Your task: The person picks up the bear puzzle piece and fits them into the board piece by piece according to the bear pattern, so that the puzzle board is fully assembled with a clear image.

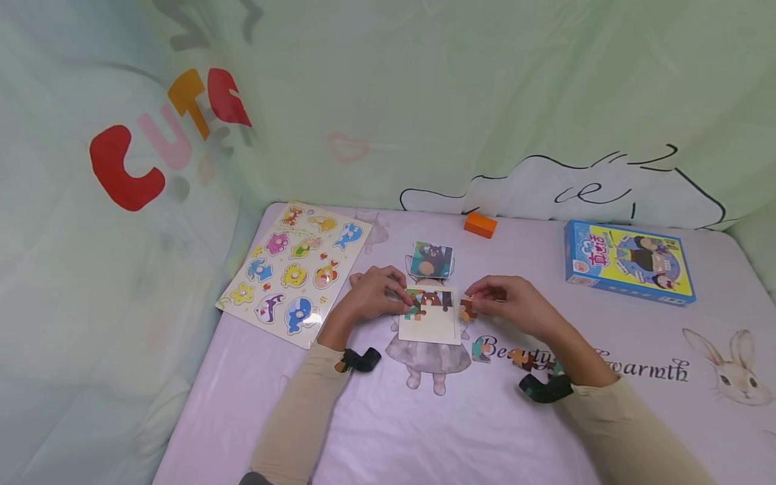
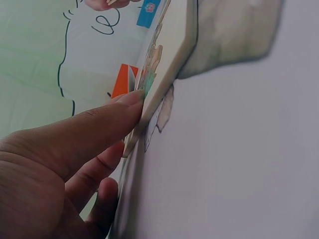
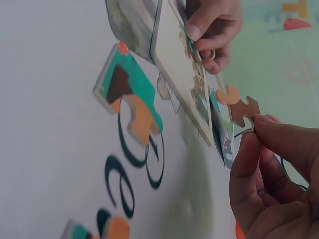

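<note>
While the left hand (image 1: 372,296) pressed fingertips on the tray (image 1: 432,322), a piece (image 3: 239,105) was pinched by the right hand (image 1: 515,306), alignment being needed next.

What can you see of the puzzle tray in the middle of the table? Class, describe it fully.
The tray is a pale, square board, seemingly wood or thick card, lying flat on the lilac cloth. Only its top strip is filled, with pieces showing a brown bear; the lower part is bare. The left hand touches its upper left corner with its fingertips. The right hand pinches a brown piece in its grip just off the tray's right edge. A picture card lies just behind it.
</note>
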The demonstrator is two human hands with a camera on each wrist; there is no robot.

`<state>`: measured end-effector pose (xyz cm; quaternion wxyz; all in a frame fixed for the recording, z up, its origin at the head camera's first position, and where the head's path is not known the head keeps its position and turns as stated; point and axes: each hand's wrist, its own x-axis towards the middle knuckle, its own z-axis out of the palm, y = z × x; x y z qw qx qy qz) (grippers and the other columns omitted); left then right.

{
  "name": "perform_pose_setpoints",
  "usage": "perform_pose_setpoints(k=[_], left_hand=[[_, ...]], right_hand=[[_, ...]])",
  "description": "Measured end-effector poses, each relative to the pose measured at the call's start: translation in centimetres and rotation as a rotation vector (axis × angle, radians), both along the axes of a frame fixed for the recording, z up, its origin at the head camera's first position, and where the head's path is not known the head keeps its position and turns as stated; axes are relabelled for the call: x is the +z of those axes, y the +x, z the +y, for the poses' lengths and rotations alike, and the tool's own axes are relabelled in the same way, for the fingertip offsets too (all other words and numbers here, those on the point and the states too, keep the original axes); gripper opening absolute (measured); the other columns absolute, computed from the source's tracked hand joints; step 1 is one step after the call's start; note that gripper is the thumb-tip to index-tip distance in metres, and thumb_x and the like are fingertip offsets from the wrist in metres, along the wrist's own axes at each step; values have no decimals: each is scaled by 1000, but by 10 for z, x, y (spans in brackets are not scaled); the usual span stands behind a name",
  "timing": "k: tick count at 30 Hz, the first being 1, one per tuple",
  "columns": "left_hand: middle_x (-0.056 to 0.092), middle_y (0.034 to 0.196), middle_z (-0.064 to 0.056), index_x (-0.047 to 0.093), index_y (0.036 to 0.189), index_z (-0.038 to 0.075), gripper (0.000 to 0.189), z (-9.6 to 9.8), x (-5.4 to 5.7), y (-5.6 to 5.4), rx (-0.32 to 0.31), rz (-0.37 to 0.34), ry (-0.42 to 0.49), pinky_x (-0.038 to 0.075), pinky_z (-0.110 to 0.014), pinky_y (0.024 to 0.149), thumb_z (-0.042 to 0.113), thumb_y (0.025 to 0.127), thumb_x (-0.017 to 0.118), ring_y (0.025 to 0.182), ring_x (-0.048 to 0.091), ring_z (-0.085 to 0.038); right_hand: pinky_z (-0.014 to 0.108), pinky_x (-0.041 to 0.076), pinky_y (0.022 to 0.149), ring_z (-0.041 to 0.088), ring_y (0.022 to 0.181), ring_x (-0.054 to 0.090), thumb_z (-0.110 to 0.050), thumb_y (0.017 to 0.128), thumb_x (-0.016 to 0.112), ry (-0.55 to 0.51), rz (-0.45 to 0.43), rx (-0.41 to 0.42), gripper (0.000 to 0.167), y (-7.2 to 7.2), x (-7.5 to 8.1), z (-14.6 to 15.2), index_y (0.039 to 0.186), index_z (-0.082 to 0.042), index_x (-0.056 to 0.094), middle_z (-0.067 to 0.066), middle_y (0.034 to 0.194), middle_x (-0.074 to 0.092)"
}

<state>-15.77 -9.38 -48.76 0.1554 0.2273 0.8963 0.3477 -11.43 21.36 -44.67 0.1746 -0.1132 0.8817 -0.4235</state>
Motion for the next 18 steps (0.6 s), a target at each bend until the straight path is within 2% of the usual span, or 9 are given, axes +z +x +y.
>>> perform_pose_setpoints(k=[3, 8, 18], left_hand=[[64, 118, 10, 83, 86, 28, 5, 0, -1, 0, -1, 3, 1, 18, -55, 99, 30, 82, 85, 118, 49, -21], [64, 118, 10, 83, 86, 29, 5, -1, -1, -1, -1, 5, -1, 19, -55, 99, 30, 82, 85, 118, 49, -21], [64, 118, 10, 83, 86, 28, 5, 0, 0, -1, 5, 0, -6, 19, -54, 99, 30, 82, 85, 117, 48, -21]], right_hand=[[20, 55, 79, 23, 95, 63, -19, 96, 72, -25, -12, -3, 25, -1, 0, -7, 119, -11, 71, 5, 103, 71], [20, 55, 80, 24, 94, 64, -16, 95, 72, -72, -29, -1, 19, -5, -2, -18, 113, -9, 69, 8, 101, 70], [26, 55, 81, 25, 95, 61, -16, 95, 73, -58, -27, -21, 16, -11, -9, -37, 111, -15, 72, 5, 97, 67]])
